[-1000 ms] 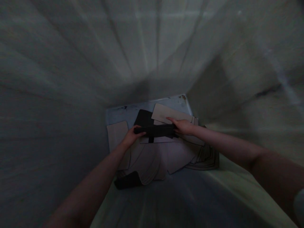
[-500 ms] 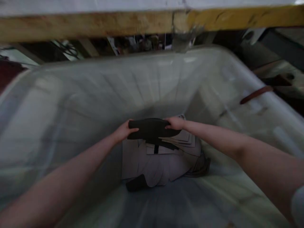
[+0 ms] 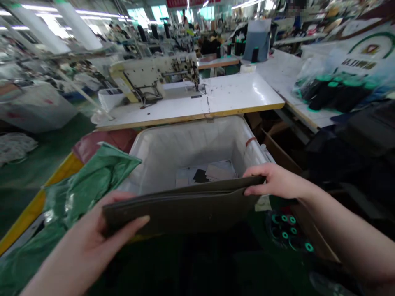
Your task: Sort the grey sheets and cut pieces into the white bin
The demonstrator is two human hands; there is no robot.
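Observation:
A small stack of dark olive fabric pieces (image 3: pixel 191 209) stretches between my two hands, level across the view. My left hand (image 3: pixel 105 230) grips its left end, thumb on the near face. At the other end, my right hand (image 3: pixel 271 181) pinches the upper corner. Behind the stack stands a deep white plastic bin (image 3: pixel 191 137). Pale pieces (image 3: pixel 217 172) and a dark piece (image 3: pixel 200 176) lie on its bottom. The held stack hides the bin's near wall.
A sewing machine (image 3: pixel 157 76) stands on a white table (image 3: pixel 240 92) beyond the bin. Green plastic sacking (image 3: pixel 92 176) lies at left. Thread cones (image 3: pixel 342 92) sit in clear plastic at right, more spools (image 3: pixel 285 230) lie low at right. An open cardboard box (image 3: pixel 280 142) is beside the bin.
Both hands have lifted the dark fabric pieces out of the bin and brought them close to me. My view has risen from the bin's inside to the workshop.

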